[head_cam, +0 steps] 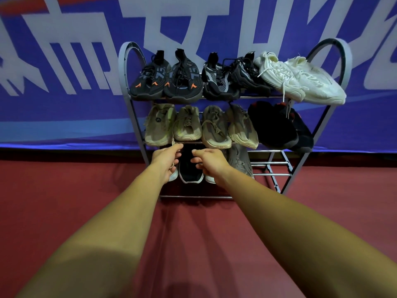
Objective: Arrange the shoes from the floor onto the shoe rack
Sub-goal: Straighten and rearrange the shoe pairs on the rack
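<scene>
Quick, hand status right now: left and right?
Left hand: fingers curled on the white-soled shoe under it, apparently gripping.
Right hand: fingers curled on the light-toed shoe under it, apparently gripping.

We see a grey three-tier shoe rack [268,162]: black sneakers [167,82] and a white pair [300,80] on top, beige shoes [202,125] in the middle, a white-soled black sneaker [190,172] and a grey shoe [239,162] lowest.

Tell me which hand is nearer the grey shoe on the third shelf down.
Right. The right hand is just left of the grey shoe, close beside it; the left hand is farther left, beyond the black shoe.
</scene>
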Demonstrator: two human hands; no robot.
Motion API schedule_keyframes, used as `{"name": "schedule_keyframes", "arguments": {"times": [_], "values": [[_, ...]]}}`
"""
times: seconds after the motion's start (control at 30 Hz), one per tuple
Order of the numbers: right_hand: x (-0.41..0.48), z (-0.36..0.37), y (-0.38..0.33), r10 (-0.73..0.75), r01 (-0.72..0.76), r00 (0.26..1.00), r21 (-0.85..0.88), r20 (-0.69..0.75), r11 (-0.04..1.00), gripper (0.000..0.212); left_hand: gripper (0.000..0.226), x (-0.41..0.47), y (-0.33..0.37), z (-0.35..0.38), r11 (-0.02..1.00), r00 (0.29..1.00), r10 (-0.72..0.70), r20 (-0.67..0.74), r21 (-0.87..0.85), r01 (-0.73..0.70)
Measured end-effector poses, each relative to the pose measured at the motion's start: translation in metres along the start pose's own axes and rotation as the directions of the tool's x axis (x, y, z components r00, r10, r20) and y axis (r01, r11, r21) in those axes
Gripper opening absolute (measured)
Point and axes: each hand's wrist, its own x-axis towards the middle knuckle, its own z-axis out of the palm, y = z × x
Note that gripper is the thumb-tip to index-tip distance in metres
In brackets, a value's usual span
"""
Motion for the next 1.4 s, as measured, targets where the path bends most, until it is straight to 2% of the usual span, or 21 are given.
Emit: {"name": "schedule_keyframes", "arguments": {"times": [0.13,0.27,0.43,0.57,0.73,0.87,0.97,1.1,1.17,1.27,1.33,1.4], "values": [[0.001,0.006,0.001,-0.005,0.005,1.000,-0.095,-0.001,0.995,0.015,0.023,0.001,-0.006,-0.011,0.997,1.000,0.018,0.018,0.073,-0.019],[0.005,0.016,0.005,-0.001,0.001,1.000,-0.142,0.004,0.990,0.015,0.018,0.010,-0.014,-0.030,0.989,0.999,0.039,0.006,0.144,-0.040],[0.018,0.027,0.017,-0.001,0.000,1.000,-0.306,-0.002,0.952,0.020,0.021,0.020,-0.026,-0.046,0.956,0.998,0.058,-0.019,0.288,-0.050],[0.033,0.036,0.029,0.014,-0.022,1.000,-0.355,-0.024,0.935,0.027,0.025,0.030,-0.024,-0.049,0.925,0.997,0.080,0.006,0.371,-0.076],[0.047,0.050,0.042,0.054,-0.069,0.997,-0.313,-0.058,0.947,0.031,0.027,0.049,-0.026,-0.051,0.887,0.996,0.079,0.040,0.453,-0.089],[0.056,0.061,0.052,0.086,-0.105,0.994,-0.442,-0.063,0.891,0.025,0.025,0.069,-0.029,-0.052,0.883,0.995,0.094,0.025,0.459,-0.095],[0.069,0.063,0.050,0.074,-0.096,0.995,-0.570,-0.061,0.816,0.033,0.026,0.081,-0.042,-0.052,0.871,0.995,0.099,0.010,0.482,-0.092],[0.088,0.072,0.061,0.017,-0.041,0.999,-0.625,-0.045,0.779,0.035,0.032,0.103,-0.055,-0.058,0.806,0.985,0.137,-0.104,0.590,-0.050],[0.091,0.075,0.074,0.012,0.001,1.000,-0.645,0.015,0.765,0.022,0.035,0.111,-0.056,-0.062,0.729,0.975,0.155,-0.156,0.684,-0.006],[0.097,0.071,0.085,-0.012,0.060,0.997,-0.643,0.079,0.763,0.012,0.055,0.114,-0.064,-0.068,0.648,0.965,0.122,-0.231,0.755,0.098],[0.098,0.068,0.083,-0.021,0.092,0.993,-0.635,0.119,0.767,0.014,0.056,0.113,-0.076,-0.073,0.748,0.976,-0.004,-0.220,0.647,0.149],[0.097,0.065,0.081,-0.007,0.107,0.987,-0.633,0.159,0.767,0.017,0.042,0.110,-0.084,-0.075,0.867,0.972,-0.190,-0.138,0.441,0.232]]}}
